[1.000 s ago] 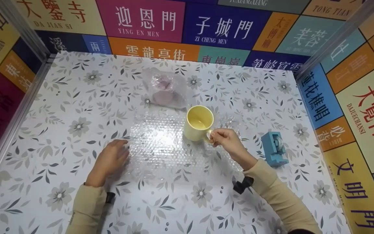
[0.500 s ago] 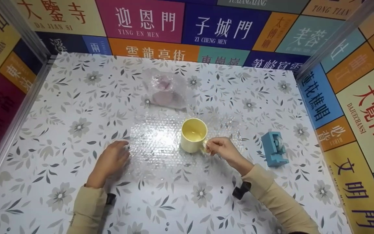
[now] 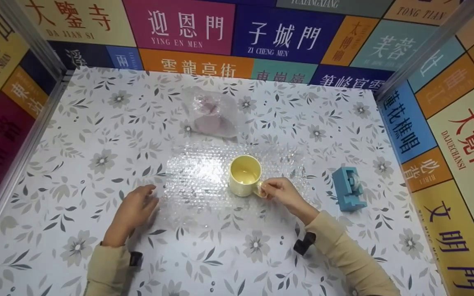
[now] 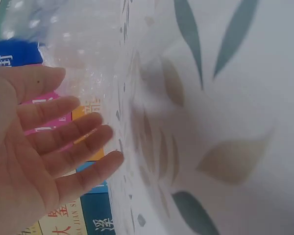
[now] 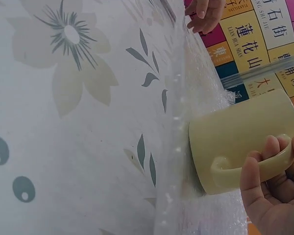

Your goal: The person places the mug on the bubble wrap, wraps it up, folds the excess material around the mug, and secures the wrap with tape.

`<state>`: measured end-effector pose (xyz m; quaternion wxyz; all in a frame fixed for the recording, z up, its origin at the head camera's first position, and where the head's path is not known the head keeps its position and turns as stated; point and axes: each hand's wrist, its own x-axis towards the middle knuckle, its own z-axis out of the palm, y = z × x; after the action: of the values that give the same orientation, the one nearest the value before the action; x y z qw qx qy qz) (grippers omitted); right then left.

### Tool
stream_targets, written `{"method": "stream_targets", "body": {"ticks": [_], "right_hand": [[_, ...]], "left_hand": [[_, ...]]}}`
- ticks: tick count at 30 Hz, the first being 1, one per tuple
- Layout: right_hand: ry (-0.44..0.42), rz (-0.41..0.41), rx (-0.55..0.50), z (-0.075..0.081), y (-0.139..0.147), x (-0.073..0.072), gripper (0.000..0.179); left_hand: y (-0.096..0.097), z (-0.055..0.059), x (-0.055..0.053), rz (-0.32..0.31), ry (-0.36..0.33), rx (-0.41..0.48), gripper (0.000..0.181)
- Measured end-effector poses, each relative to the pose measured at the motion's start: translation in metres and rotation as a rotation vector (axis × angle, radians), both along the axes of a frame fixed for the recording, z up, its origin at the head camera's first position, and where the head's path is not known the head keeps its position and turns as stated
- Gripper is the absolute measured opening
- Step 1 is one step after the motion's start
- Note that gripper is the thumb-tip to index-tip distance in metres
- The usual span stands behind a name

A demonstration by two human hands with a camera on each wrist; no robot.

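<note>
A pale yellow mug (image 3: 241, 187) stands upright over a sheet of bubble wrap (image 3: 196, 193) in the head view. My right hand (image 3: 284, 195) pinches the mug's handle; in the right wrist view the fingers curl round the handle (image 5: 277, 164) and the mug body (image 5: 235, 142) is close on the wrap. My left hand (image 3: 134, 211) is beside the wrap's left edge and holds nothing. Seen in the left wrist view, that hand (image 4: 44, 142) has its fingers spread and fairly straight, palm showing, with bubble wrap (image 4: 83, 44) beyond it.
Behind the wrap lies a pink object (image 3: 210, 117) inside a translucent bubble pouch. A blue tape dispenser (image 3: 349, 189) stands to the right of my right hand. Panels with large characters (image 3: 187, 26) border the floral-covered table (image 3: 109, 131) at the back and sides.
My right hand has brought the mug nearer to me and slightly left over the bubble wrap. My left hand has drawn back a little from the wrap's left edge.
</note>
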<state>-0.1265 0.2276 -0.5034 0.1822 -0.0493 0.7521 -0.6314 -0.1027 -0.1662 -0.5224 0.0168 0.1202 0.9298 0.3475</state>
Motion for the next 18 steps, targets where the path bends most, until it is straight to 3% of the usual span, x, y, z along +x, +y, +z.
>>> {"method": "stream_targets", "body": {"ticks": [4, 8, 13, 18], "right_hand": [[-0.001, -0.001, -0.020, -0.003, 0.002, 0.002, 0.027], [0.004, 0.012, -0.037, -0.006, 0.003, 0.002, 0.027], [0.018, 0.010, -0.029, -0.007, 0.003, 0.002, 0.025], [0.011, -0.015, -0.032, -0.007, 0.003, 0.002, 0.025]], "left_hand": [[-0.005, 0.002, 0.007, -0.030, -0.088, -0.014, 0.035], [-0.011, 0.002, 0.013, -0.152, -0.159, 0.009, 0.043], [-0.015, -0.002, 0.018, -0.288, -0.273, 0.151, 0.034], [-0.012, -0.005, 0.017, -0.278, -0.352, 0.279, 0.022]]}}
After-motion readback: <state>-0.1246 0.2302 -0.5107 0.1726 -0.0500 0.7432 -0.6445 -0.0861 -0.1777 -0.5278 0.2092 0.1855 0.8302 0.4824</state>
